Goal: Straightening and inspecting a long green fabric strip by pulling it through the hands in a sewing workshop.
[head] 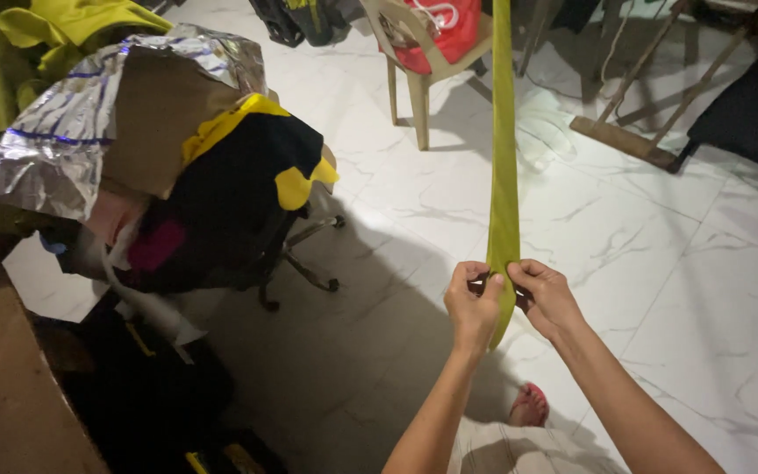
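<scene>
While the left hand (471,303) and right hand (544,294) pinch closed on the hanging yellow-green fabric strip (504,158) between them, steady tension, fingertips close together, likely keeps its edges aligned.

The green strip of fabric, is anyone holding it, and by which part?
Yes. Both hands, left and right, pinch the yellow-green fabric strip near its lower end, one on each side; the rest runs taut up out of view.
</scene>
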